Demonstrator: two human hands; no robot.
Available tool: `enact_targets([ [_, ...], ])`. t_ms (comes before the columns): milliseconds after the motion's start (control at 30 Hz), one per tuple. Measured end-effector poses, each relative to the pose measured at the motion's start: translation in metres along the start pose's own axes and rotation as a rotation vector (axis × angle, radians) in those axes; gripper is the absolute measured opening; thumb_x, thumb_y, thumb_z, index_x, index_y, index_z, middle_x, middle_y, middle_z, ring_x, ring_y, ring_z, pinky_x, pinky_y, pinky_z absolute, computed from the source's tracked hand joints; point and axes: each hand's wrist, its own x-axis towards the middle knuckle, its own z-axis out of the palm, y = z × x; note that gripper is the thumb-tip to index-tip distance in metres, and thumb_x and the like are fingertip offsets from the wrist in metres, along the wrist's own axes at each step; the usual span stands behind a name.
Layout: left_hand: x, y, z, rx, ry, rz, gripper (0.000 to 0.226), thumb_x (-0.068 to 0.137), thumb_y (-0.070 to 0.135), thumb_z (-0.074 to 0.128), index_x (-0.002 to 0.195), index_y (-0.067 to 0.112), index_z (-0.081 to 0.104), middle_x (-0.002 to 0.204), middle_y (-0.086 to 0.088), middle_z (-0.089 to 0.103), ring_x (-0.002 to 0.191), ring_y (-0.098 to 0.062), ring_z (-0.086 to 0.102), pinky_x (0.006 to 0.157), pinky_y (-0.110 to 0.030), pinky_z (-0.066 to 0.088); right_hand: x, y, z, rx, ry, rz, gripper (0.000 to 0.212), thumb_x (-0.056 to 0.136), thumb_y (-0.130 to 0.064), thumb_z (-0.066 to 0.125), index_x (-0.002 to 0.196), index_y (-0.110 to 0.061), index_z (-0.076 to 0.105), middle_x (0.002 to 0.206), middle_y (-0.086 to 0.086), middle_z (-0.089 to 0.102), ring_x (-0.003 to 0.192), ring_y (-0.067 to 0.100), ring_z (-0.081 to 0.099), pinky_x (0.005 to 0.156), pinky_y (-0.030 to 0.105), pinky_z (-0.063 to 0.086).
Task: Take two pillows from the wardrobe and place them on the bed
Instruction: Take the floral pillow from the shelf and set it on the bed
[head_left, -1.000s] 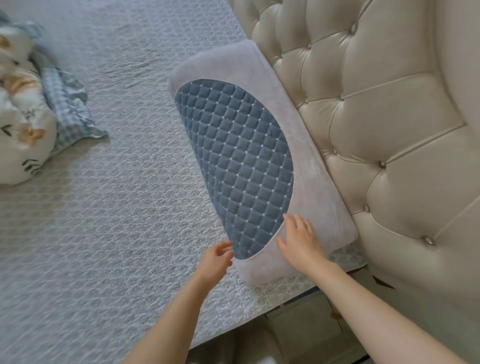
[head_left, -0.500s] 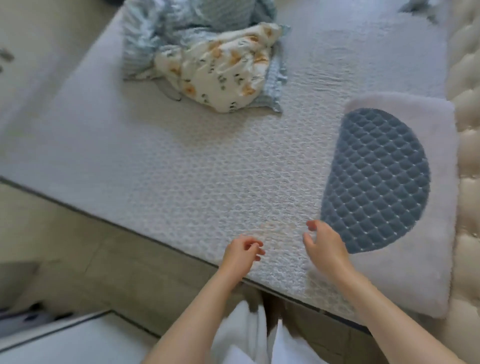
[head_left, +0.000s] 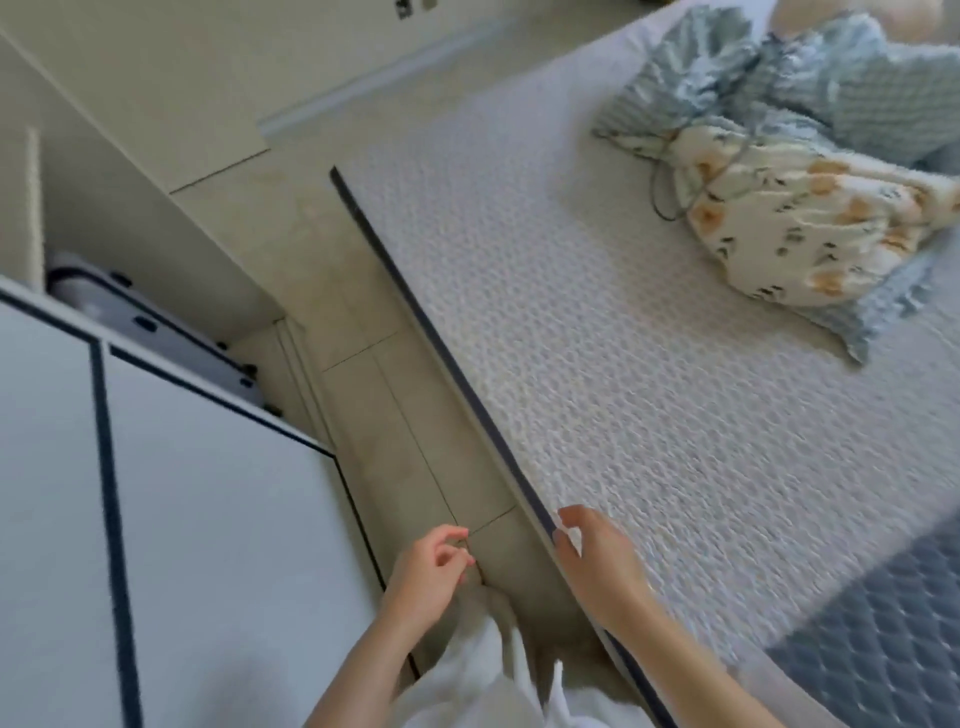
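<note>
A grey pillow with a blue quilted oval (head_left: 878, 618) lies on the bed (head_left: 623, 415) at the lower right, only its corner in view. My left hand (head_left: 431, 577) hovers over the floor strip beside the bed, fingers loosely curled, holding nothing. My right hand (head_left: 597, 561) hangs over the bed's near edge, fingers apart and empty. A white wardrobe door with dark trim (head_left: 156, 519) fills the lower left; the opening behind it shows a grey case (head_left: 150, 332). No second pillow is visible.
A bundled floral and blue checked quilt (head_left: 779, 182) lies at the far right of the bed. Beige tiled floor (head_left: 405, 431) forms a narrow strip between bed and wardrobe. My white garment (head_left: 483, 680) shows at the bottom.
The view has swung left from the headboard and pillow toward the wardrobe. Both hands left the pillow and now hang empty at the bed's edge.
</note>
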Motion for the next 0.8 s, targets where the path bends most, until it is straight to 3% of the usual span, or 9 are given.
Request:
enact_targets([
  [167,0.014,-0.012,-0.059,0.279,0.127,0.05,0.034,0.096,0.041,0.051,0.129,0.034,0.055,0.094,0.025,0.062,0.079,0.012,0.055,0.062,-0.011,0.041,0.036,-0.077,0.019,-0.078,-0.081,-0.121,0.023,0.097,-0.028,0.043,0.109,-0.012,0.055,0.107,0.005,0.06,0.092,0.021,0.057,0.082,0.04,0.05],
  [300,0.05,0.006,-0.112,0.346,0.217,0.082,0.039,0.097,0.043,0.048,0.134,0.033,0.053,0.106,0.019,0.067,0.082,0.0,0.054,0.067,-0.02,0.043,0.078,-0.143,0.03,-0.119,-0.116,-0.196,0.031,0.097,-0.03,0.046,0.121,-0.011,0.052,0.115,0.005,0.058,0.1,0.023,0.058,0.086,0.039,0.049],
  [367,0.073,0.018,-0.141,0.342,0.27,0.1,0.038,0.098,0.04,0.047,0.134,0.031,0.053,0.109,0.015,0.068,0.081,-0.001,0.053,0.064,-0.019,0.04,0.101,-0.174,0.035,-0.103,-0.118,-0.241,0.038,0.096,-0.03,0.049,0.13,-0.013,0.048,0.123,0.004,0.056,0.109,0.022,0.056,0.091,0.035,0.047],
  [467,0.103,0.034,-0.186,0.293,0.368,0.112,0.034,0.098,0.036,0.049,0.13,0.029,0.056,0.107,0.012,0.069,0.076,-0.002,0.055,0.057,-0.016,0.039,0.134,-0.216,0.042,-0.089,-0.102,-0.301,0.038,0.096,-0.029,0.05,0.131,-0.012,0.049,0.12,0.005,0.057,0.107,0.02,0.056,0.089,0.031,0.046],
  [633,0.133,0.049,-0.248,0.187,0.47,0.104,0.03,0.097,0.032,0.051,0.126,0.028,0.059,0.096,0.015,0.066,0.084,-0.007,0.064,0.076,-0.031,0.057,0.185,-0.272,0.05,-0.066,-0.123,-0.353,0.035,0.096,-0.03,0.049,0.128,-0.013,0.05,0.116,0.001,0.057,0.098,0.015,0.055,0.081,0.027,0.045],
  [800,0.157,0.047,-0.29,0.081,0.579,0.086,0.03,0.098,0.032,0.053,0.127,0.027,0.061,0.094,0.018,0.062,0.078,0.003,0.058,0.064,-0.01,0.045,0.241,-0.327,0.057,-0.071,-0.173,-0.44,0.036,0.097,-0.032,0.048,0.13,-0.018,0.049,0.121,-0.006,0.054,0.097,0.006,0.05,0.079,0.02,0.039],
])
